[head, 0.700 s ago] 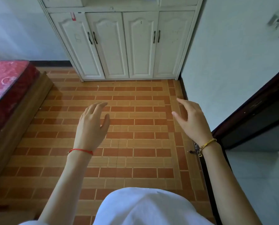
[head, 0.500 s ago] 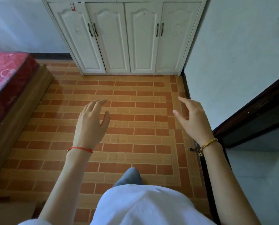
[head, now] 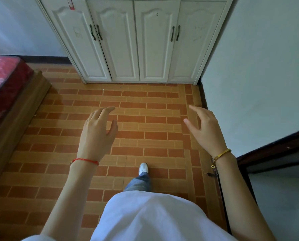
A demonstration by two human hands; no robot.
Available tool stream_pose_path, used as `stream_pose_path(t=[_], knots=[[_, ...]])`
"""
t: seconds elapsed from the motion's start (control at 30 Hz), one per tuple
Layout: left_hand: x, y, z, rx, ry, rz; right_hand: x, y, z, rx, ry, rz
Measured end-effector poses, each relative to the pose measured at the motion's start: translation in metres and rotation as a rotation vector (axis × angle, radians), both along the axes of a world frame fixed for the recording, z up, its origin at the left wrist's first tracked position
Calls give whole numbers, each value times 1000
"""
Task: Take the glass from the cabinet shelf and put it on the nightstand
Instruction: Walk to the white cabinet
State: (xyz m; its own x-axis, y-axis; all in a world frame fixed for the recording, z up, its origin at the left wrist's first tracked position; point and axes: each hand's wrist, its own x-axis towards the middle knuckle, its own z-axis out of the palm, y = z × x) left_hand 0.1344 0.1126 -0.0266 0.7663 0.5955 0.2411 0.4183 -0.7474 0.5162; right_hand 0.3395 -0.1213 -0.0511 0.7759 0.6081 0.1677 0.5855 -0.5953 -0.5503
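Since 0.5 s ago, view has tipped further down and closed in on the cabinet (head: 136,40); its 4 white lower doors now fill the top edge, upper shelves out of frame. 1 white shoe (head: 143,168) and a jeans leg have come forward onto the brick-pattern floor (head: 154,112). Left hand (head: 97,134) hovers over the floor, palm down, fingers loosely spread, holding nothing; red cord (head: 85,160) at the wrist. Right hand (head: 205,130) likewise empty, fingers apart, thumb turned inward; yellow bracelet (head: 221,154) at the wrist. Hands well apart. Glass not visible in this view; nightstand not visible either. All 4 doors closed. Red mattress (head: 4,75) on a wooden frame at left. White wall (head: 258,66) at right.
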Motion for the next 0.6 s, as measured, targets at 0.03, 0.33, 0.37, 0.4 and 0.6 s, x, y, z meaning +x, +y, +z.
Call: stream_pose_path(t=[0.03, 0.33, 0.37, 0.4, 0.6], knots=[[13, 14, 1, 4, 1, -6, 11, 15, 2, 5, -2, 1], [127, 131, 14, 46, 13, -92, 108, 132, 22, 39, -10, -31], [138, 140, 15, 41, 17, -93, 116, 140, 21, 35, -8, -33], [148, 147, 15, 35, 20, -94, 124, 148, 20, 31, -2, -34], [207, 193, 13, -15, 24, -99, 178, 195, 9, 23, 44, -41]])
